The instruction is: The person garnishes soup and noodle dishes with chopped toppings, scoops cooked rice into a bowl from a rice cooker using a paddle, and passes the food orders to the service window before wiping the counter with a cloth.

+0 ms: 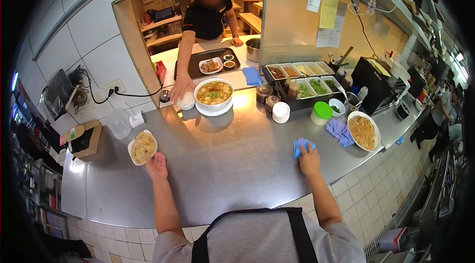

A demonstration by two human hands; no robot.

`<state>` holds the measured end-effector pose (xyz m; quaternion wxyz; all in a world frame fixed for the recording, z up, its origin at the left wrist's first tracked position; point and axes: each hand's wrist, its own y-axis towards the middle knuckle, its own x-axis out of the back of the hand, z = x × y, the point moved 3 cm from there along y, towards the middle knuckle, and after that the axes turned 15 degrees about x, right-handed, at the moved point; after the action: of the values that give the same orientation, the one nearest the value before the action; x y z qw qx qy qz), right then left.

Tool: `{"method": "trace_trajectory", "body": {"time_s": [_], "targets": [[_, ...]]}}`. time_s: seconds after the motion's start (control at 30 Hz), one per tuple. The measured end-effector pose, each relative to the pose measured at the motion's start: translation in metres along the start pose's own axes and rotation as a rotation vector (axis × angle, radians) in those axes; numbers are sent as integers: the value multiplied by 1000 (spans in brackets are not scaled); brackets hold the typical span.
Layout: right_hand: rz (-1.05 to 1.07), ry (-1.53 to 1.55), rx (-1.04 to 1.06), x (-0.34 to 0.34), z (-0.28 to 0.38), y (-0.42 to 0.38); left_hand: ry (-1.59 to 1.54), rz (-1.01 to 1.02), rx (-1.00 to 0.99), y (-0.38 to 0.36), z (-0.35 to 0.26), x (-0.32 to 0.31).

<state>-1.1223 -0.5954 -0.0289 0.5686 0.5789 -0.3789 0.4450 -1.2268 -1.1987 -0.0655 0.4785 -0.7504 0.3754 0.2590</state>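
At the left of the steel counter sits a white oval dish (143, 147) of pale yellow food. My left hand (157, 165) is at its lower right rim, palm partly up and fingers loosely spread; it appears to touch the edge without a firm grip. On the right, a folded blue cloth (300, 147) is pressed to the counter under my right hand (309, 161), whose fingers close over it. Beyond my hands, at the pass window, stands a large white bowl of soup (214, 95). Another person's hand (181, 90) reaches to the small bowl of rice (186, 100) beside it.
A dark tray (197, 58) with small dishes lies on the window ledge. Ingredient containers (303, 85), stacked white saucers (281, 112), a green-lidded tub (322, 113), a purple cloth (340, 132) and a noodle dish (363, 132) line the right. A cardboard box (85, 141) stands far left.
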Motion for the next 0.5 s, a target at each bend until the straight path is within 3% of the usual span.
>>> {"method": "trace_trajectory", "body": {"time_s": [0.07, 0.17, 0.23, 0.3, 0.4, 0.5], "targets": [[-87, -26, -110, 5, -21, 5, 18, -8, -70, -4, 0, 1], [-479, 195, -107, 6, -64, -17, 100, -21, -35, -21, 20, 9], [-512, 426, -310, 1, -111, -48, 188, -30, 18, -39, 45, 22], [-616, 640, -731, -27, -175, -91, 281, -32, 58, -57, 76, 37], [-1107, 1256, -1119, -16, -229, -128, 372, 53, -49, -84, 117, 44], [-1214, 1460, -934, -23, -290, -154, 457, 71, 28, -114, 167, 27]]}}
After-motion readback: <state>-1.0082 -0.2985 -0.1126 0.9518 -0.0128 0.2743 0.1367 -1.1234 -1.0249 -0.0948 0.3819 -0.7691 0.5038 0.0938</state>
